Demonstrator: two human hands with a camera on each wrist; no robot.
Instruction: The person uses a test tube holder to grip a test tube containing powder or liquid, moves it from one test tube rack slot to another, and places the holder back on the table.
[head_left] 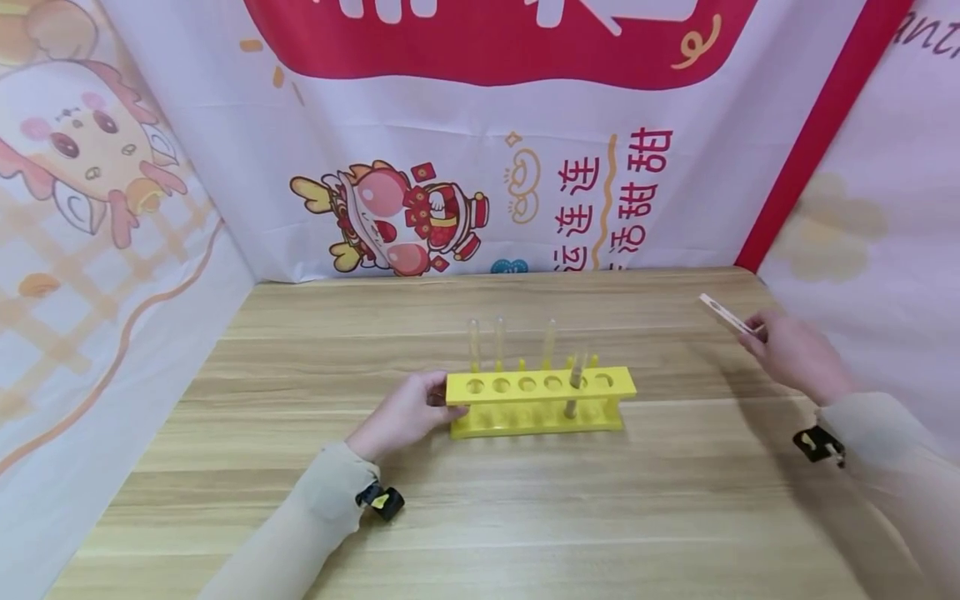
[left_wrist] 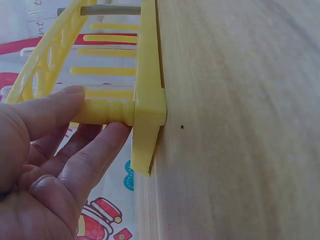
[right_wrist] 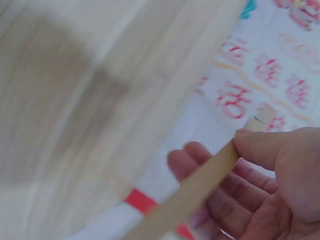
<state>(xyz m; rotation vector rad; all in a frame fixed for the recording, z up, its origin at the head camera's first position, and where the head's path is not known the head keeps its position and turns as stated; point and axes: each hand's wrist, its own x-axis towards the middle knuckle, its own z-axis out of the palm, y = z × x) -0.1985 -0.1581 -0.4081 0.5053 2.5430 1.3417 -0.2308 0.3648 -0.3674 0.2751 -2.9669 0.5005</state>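
A yellow test tube rack [head_left: 540, 386] stands on the table, with one greyish test tube [head_left: 578, 372] slanting through a front hole near its right end. Along the rack's back rise three clear test tubes [head_left: 499, 343], apparently over pegs. My left hand [head_left: 408, 412] holds the rack's left end; in the left wrist view, thumb and fingers grip its ribbed yellow post [left_wrist: 107, 111]. Well to the right of the rack, above the table, my right hand [head_left: 798, 354] pinches a wooden test tube clamp [head_left: 723, 313]. The right wrist view shows its flat wooden arm [right_wrist: 195, 187] between thumb and fingers.
The wood-grain table [head_left: 337, 333] meets a printed cloth backdrop [head_left: 450, 108] at its back edge. More printed cloth hangs on the left and right sides. Each wrist carries a small black camera mount [head_left: 381, 501].
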